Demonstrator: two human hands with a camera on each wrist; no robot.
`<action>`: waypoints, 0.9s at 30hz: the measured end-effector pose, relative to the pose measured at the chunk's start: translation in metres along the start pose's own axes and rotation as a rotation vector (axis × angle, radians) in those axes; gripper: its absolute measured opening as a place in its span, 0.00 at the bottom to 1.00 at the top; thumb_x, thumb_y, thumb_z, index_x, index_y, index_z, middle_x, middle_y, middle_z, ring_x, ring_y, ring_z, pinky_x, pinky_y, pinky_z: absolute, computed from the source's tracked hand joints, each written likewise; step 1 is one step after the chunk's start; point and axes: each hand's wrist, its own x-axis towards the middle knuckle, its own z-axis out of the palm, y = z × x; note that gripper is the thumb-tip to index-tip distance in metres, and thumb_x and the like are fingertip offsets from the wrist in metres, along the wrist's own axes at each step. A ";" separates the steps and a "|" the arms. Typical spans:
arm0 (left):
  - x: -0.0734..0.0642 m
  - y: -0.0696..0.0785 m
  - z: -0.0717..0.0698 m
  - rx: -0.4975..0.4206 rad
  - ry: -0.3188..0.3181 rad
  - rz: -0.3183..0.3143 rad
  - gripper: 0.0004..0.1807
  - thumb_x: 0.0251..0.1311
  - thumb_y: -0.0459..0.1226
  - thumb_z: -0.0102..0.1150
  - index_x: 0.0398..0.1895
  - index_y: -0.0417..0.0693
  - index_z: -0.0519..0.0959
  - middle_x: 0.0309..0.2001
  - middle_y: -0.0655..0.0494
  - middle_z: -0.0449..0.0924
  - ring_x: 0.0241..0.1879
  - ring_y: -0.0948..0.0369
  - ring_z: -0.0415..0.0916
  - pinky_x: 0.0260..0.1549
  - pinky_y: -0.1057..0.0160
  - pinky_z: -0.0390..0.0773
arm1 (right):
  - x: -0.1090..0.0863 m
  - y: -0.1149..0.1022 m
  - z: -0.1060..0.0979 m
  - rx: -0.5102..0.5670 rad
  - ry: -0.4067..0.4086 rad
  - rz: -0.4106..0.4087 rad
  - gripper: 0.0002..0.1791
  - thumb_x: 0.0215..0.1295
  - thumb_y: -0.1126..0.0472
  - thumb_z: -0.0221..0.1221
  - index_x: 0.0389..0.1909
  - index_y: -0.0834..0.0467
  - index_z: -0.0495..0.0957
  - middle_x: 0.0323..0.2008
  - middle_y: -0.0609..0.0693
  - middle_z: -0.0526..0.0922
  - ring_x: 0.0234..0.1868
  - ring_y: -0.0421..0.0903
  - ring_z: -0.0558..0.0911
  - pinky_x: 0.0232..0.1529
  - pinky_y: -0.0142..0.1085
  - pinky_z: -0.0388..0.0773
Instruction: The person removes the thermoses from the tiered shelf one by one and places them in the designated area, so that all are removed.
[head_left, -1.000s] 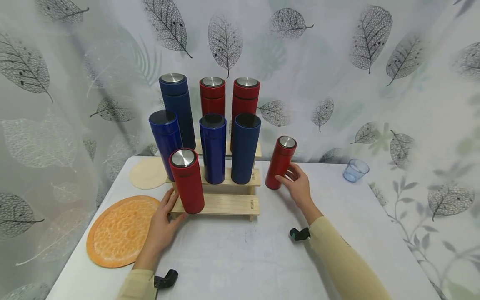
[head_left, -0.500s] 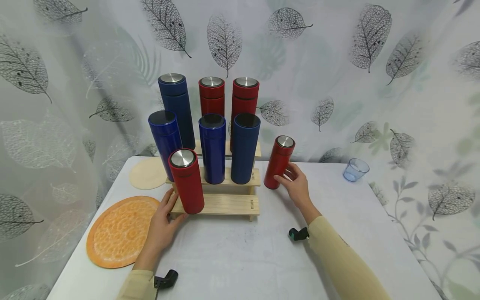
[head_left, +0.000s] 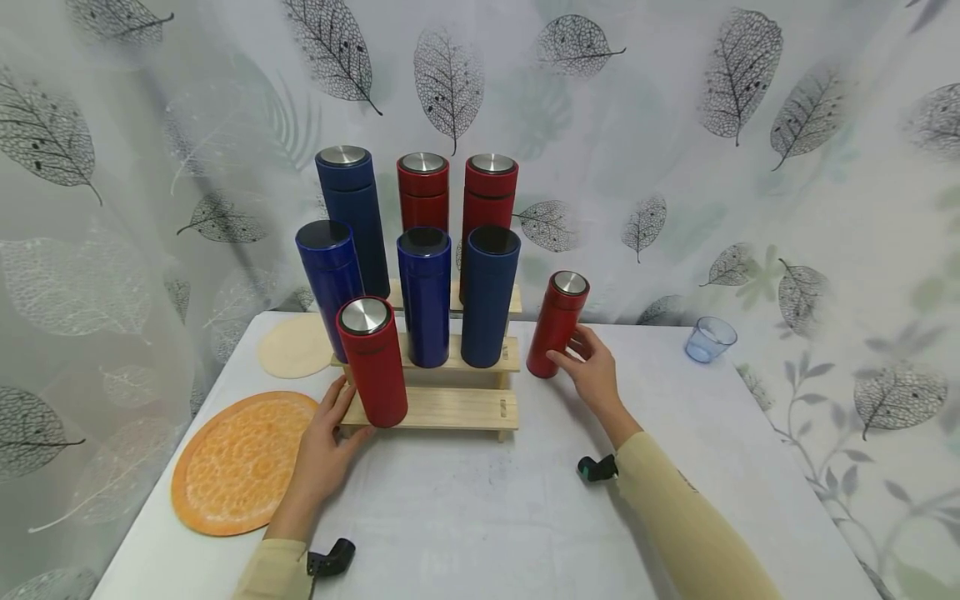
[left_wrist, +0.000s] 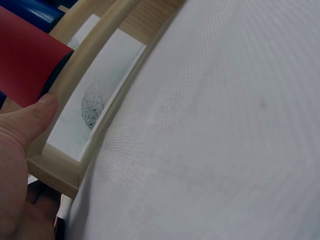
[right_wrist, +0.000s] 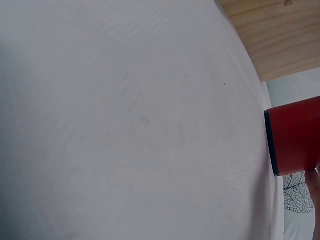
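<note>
My left hand (head_left: 322, 450) grips the left end of a tiered wooden rack (head_left: 457, 408). In the left wrist view, its thumb (left_wrist: 37, 120) lies along the rack's front edge beside the base of a red thermos (left_wrist: 30, 55), and the other fingers are partly hidden below. That thermos stands on the lowest step, at the left. Right of the rack, my right hand (head_left: 592, 375) holds another red thermos (head_left: 557, 329) low down, between thumb and fingers. In the right wrist view, the base of this thermos (right_wrist: 295, 137) meets the white cloth.
Blue thermoses (head_left: 424, 308) line the middle step; a blue thermos (head_left: 352, 208) and two red ones (head_left: 491, 187) stand on the top step. Left lie an orange round mat (head_left: 240, 467) and a beige disc (head_left: 294, 346). A blue glass cup (head_left: 708, 340) stands far right. A leaf-print curtain (head_left: 600, 167) hangs behind.
My right hand and its red thermos have shifted very slightly left. The left hand and the rack have stayed in place.
</note>
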 end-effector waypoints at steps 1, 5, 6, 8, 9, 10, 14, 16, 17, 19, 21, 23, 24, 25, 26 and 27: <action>0.000 0.000 0.000 0.001 0.000 0.001 0.44 0.69 0.37 0.75 0.85 0.44 0.64 0.86 0.45 0.52 0.82 0.35 0.52 0.67 0.30 0.68 | 0.000 0.000 0.000 -0.005 0.001 -0.002 0.39 0.68 0.54 0.77 0.77 0.53 0.73 0.71 0.56 0.78 0.71 0.58 0.78 0.66 0.53 0.78; 0.000 -0.001 0.000 0.002 0.005 0.009 0.44 0.69 0.37 0.74 0.85 0.43 0.64 0.86 0.45 0.52 0.81 0.35 0.53 0.67 0.29 0.68 | 0.001 -0.001 0.001 -0.020 -0.003 -0.011 0.40 0.68 0.53 0.77 0.78 0.54 0.72 0.71 0.57 0.78 0.71 0.58 0.78 0.65 0.52 0.79; 0.000 -0.001 0.000 0.004 0.007 0.012 0.44 0.69 0.37 0.74 0.85 0.43 0.64 0.86 0.45 0.52 0.81 0.35 0.53 0.67 0.29 0.68 | 0.001 -0.002 0.001 -0.022 -0.005 -0.013 0.41 0.68 0.53 0.77 0.78 0.55 0.72 0.71 0.57 0.78 0.71 0.58 0.78 0.64 0.52 0.79; 0.000 -0.001 0.000 0.006 0.010 0.016 0.44 0.69 0.37 0.74 0.85 0.43 0.64 0.86 0.44 0.53 0.81 0.34 0.53 0.67 0.29 0.68 | 0.001 -0.002 0.000 -0.031 -0.013 -0.011 0.42 0.68 0.53 0.77 0.79 0.55 0.71 0.72 0.57 0.78 0.71 0.58 0.78 0.64 0.51 0.79; 0.000 -0.001 0.000 0.010 0.010 0.016 0.44 0.69 0.37 0.74 0.85 0.43 0.64 0.86 0.44 0.53 0.81 0.34 0.53 0.67 0.29 0.68 | 0.001 -0.002 0.000 -0.037 -0.016 -0.009 0.42 0.68 0.52 0.77 0.80 0.55 0.71 0.73 0.57 0.77 0.71 0.57 0.78 0.64 0.50 0.79; 0.000 -0.001 0.000 0.012 0.011 0.017 0.44 0.69 0.37 0.74 0.85 0.43 0.64 0.86 0.44 0.53 0.81 0.34 0.53 0.67 0.29 0.68 | 0.000 -0.002 -0.001 -0.043 -0.017 -0.008 0.43 0.68 0.52 0.77 0.80 0.55 0.70 0.73 0.57 0.77 0.71 0.57 0.78 0.65 0.50 0.79; 0.000 -0.001 0.000 0.018 0.013 0.018 0.44 0.69 0.37 0.75 0.85 0.43 0.65 0.86 0.44 0.53 0.81 0.34 0.54 0.68 0.29 0.68 | -0.006 -0.004 -0.006 -0.059 0.002 -0.027 0.42 0.68 0.51 0.77 0.80 0.53 0.71 0.72 0.55 0.78 0.71 0.56 0.79 0.65 0.50 0.79; 0.000 0.000 0.000 0.016 0.013 0.018 0.44 0.68 0.37 0.75 0.84 0.43 0.65 0.86 0.44 0.54 0.81 0.34 0.54 0.67 0.29 0.68 | -0.010 -0.006 -0.010 -0.058 0.017 -0.051 0.40 0.68 0.53 0.77 0.79 0.53 0.73 0.70 0.55 0.80 0.70 0.56 0.79 0.64 0.51 0.79; 0.000 0.000 0.000 0.014 0.011 0.017 0.44 0.68 0.37 0.75 0.84 0.43 0.65 0.86 0.44 0.54 0.81 0.34 0.54 0.67 0.29 0.68 | -0.012 -0.006 -0.012 -0.053 0.024 -0.067 0.39 0.68 0.54 0.77 0.78 0.54 0.74 0.69 0.56 0.81 0.69 0.56 0.80 0.64 0.51 0.79; 0.000 0.000 0.000 0.010 0.009 0.014 0.44 0.68 0.37 0.75 0.84 0.43 0.65 0.86 0.44 0.54 0.81 0.34 0.54 0.67 0.29 0.69 | -0.016 -0.008 -0.016 -0.046 0.032 -0.094 0.38 0.68 0.56 0.77 0.76 0.56 0.75 0.67 0.56 0.83 0.67 0.56 0.81 0.64 0.52 0.79; 0.000 0.000 0.000 0.004 0.006 0.009 0.44 0.68 0.37 0.75 0.85 0.44 0.65 0.86 0.45 0.53 0.81 0.34 0.54 0.66 0.29 0.69 | -0.019 -0.010 -0.020 -0.036 0.041 -0.121 0.37 0.67 0.59 0.77 0.75 0.57 0.76 0.65 0.58 0.83 0.66 0.57 0.82 0.64 0.53 0.79; 0.000 0.000 0.000 -0.002 0.005 0.011 0.44 0.69 0.37 0.75 0.85 0.44 0.65 0.86 0.45 0.53 0.81 0.34 0.54 0.66 0.29 0.69 | -0.023 -0.013 -0.023 -0.023 0.051 -0.144 0.35 0.66 0.60 0.78 0.73 0.58 0.78 0.63 0.60 0.84 0.65 0.57 0.83 0.63 0.54 0.79; 0.000 0.000 0.000 -0.004 0.006 0.012 0.44 0.69 0.37 0.75 0.85 0.44 0.65 0.86 0.45 0.53 0.81 0.34 0.54 0.66 0.29 0.69 | -0.025 -0.016 -0.025 -0.020 0.053 -0.155 0.35 0.66 0.60 0.78 0.73 0.58 0.78 0.63 0.61 0.84 0.65 0.57 0.83 0.63 0.55 0.79; 0.000 0.000 0.000 -0.005 0.006 0.012 0.44 0.69 0.37 0.75 0.85 0.44 0.65 0.86 0.45 0.53 0.81 0.34 0.54 0.66 0.29 0.69 | -0.027 -0.019 -0.026 -0.017 0.054 -0.166 0.34 0.66 0.61 0.78 0.72 0.57 0.79 0.63 0.61 0.85 0.64 0.57 0.84 0.63 0.55 0.79; 0.000 0.000 0.000 -0.004 0.007 0.013 0.44 0.69 0.38 0.74 0.85 0.44 0.65 0.86 0.45 0.53 0.81 0.34 0.54 0.66 0.28 0.69 | -0.029 -0.021 -0.027 -0.013 0.056 -0.176 0.34 0.66 0.61 0.78 0.72 0.57 0.79 0.62 0.61 0.85 0.64 0.56 0.84 0.62 0.54 0.80; 0.000 0.000 0.000 -0.002 0.007 0.014 0.44 0.69 0.38 0.74 0.85 0.44 0.65 0.86 0.45 0.53 0.81 0.34 0.54 0.66 0.28 0.69 | -0.030 -0.024 -0.028 -0.014 0.056 -0.186 0.33 0.66 0.61 0.78 0.71 0.56 0.80 0.61 0.60 0.86 0.63 0.56 0.84 0.62 0.53 0.80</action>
